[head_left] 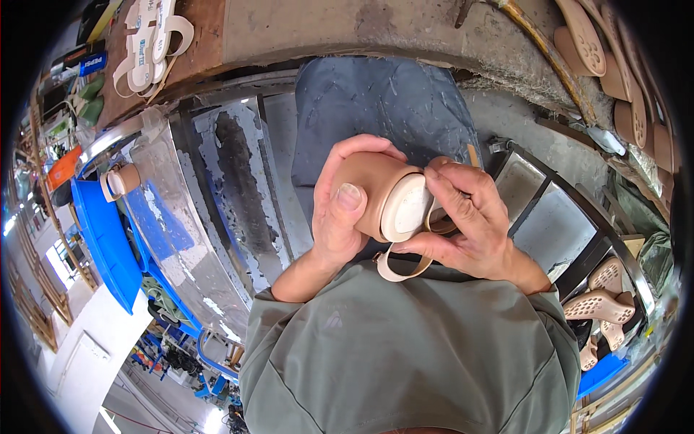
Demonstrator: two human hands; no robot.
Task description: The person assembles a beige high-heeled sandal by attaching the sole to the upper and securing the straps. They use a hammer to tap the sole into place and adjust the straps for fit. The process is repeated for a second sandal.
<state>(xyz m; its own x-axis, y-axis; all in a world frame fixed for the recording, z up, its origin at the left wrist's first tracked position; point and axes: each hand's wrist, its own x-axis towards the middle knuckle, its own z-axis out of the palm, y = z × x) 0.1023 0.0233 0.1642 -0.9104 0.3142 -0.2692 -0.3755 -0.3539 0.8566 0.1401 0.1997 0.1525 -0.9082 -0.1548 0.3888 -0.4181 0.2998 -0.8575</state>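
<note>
Over the dark cloth [379,101], the tan shoe [365,192] lies between both palms. On the cloth's left side, the left hand [334,228] curls firmly round the body; toward its right, the right hand [481,220], half closed, grips the shoe's cream-padded end, thumb beside the strap loop [390,273].

We have the sandal [370,189] between our left hand [337,220] and right hand [473,217], before our torso. Ahead, past the lap cloth [383,101], runs the workbench [325,29], with strapped sandals [150,54] at its left, a stick [543,54] toward its right and thick-heeled soles [627,90] beyond. To our left stands a rack [230,166], then a tub [107,242]; to our right lie perforated soles [601,307].
</note>
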